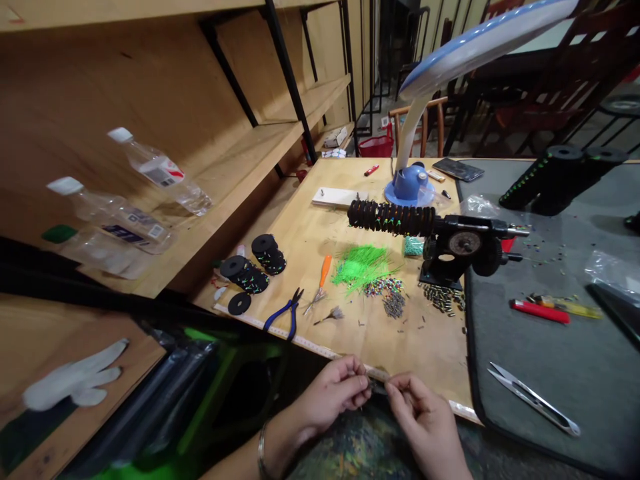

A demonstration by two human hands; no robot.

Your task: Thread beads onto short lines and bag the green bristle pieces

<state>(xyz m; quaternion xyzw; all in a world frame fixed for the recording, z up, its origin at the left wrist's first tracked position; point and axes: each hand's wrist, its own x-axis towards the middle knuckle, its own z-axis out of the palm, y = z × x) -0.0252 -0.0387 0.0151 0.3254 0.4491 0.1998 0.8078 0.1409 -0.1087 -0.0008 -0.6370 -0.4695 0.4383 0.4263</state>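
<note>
My left hand [334, 393] and my right hand [423, 417] meet at the near edge of the wooden table [425, 347], fingers pinched together on a tiny dark piece [376, 385] between them; I cannot make out what it is. Just beyond them on the table lie a pile of bright green strands [361, 263], small coloured beads [383, 287] and dark metal bits [395, 305]. A black winding vise [453, 250] carries a rod stacked with black foam discs [391, 217].
Blue-handled pliers [285, 317], an orange-handled tool [324, 272] and stacks of black discs [255, 267] lie to the left. A grey mat [550, 347] at right holds thread snips [533, 398] and a red lighter [540, 311]. A blue desk lamp [411, 183] stands behind. Water bottles [160, 173] rest on the left shelf.
</note>
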